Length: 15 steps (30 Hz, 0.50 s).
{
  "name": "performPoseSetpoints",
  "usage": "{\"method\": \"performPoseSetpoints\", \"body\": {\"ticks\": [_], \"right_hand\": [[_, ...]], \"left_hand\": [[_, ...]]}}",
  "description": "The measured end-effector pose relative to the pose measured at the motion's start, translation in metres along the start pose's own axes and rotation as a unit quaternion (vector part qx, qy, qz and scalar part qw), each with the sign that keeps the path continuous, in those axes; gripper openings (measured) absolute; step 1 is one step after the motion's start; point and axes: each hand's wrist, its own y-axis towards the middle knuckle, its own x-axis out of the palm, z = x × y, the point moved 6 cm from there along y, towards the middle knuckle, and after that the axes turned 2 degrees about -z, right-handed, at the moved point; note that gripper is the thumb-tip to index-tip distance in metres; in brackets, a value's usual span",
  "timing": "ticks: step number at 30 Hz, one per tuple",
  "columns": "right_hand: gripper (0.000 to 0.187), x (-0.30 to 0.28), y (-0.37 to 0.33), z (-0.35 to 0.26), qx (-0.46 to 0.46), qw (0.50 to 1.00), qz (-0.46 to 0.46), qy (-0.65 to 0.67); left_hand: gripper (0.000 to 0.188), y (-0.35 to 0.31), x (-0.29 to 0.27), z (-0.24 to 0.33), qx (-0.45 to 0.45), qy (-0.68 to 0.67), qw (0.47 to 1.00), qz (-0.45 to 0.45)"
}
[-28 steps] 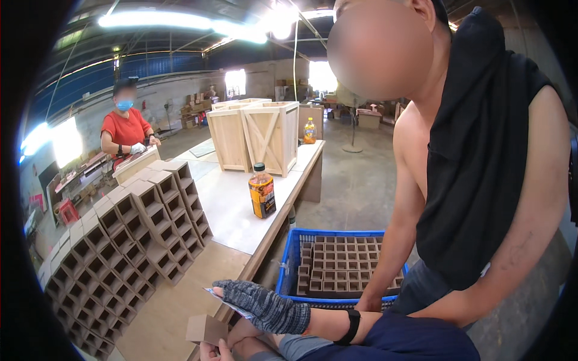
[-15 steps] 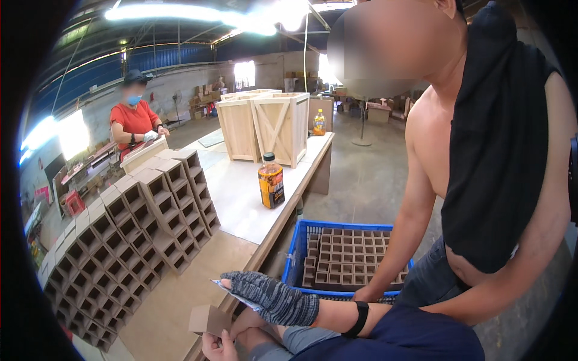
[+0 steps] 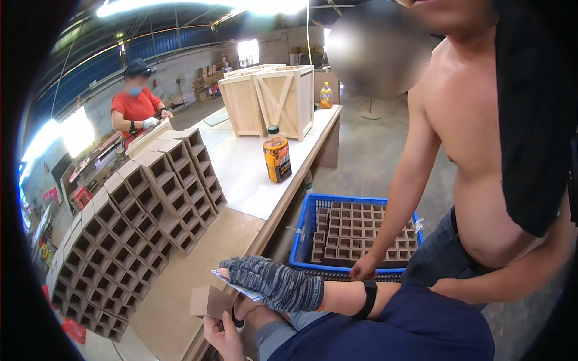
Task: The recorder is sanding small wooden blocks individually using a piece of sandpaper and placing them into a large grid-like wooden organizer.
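Note:
My left hand (image 3: 224, 338), bare, is closed on the edge of a small brown open-ended square box (image 3: 209, 302) low in the picture, beside the table edge. My right hand (image 3: 271, 284) wears a grey knitted fingerless glove, its fingers pressed together over a folded white sheet with blue marks (image 3: 256, 296). That sheet hangs just above and to the right of the box; whether they touch is unclear. To the left, a tall stack of similar brown boxes (image 3: 120, 240) stands on the table, open ends toward me.
A blue crate (image 3: 293, 253) of brown boxes sits on the floor, a shirtless person (image 3: 463, 138) beside it. Wooden planters (image 3: 289, 105) and a drink bottle (image 3: 277, 157) stand on the worktable (image 3: 241, 207). Another person in red (image 3: 137, 111) works beyond the stack.
My view has shifted, so the bottle and crate sit higher in the picture. The shirtless person's head and torso have moved up and right. Both my hands keep their grips.

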Motion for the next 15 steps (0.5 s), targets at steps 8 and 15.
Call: {"method": "performPoseSetpoints", "body": {"ticks": [8, 15], "right_hand": [[0.035, -0.01, 0.002, 0.013, -0.002, 0.998, 0.0, -0.062], [0.052, -0.02, -0.01, 0.079, 0.191, 0.976, 0.009, -0.1]], "left_hand": [[0.012, 0.011, -0.021, -0.002, 0.011, 0.096, 0.994, 0.041], [0.008, 0.026, -0.033, -0.027, -0.021, 0.076, 0.996, 0.037]]}}
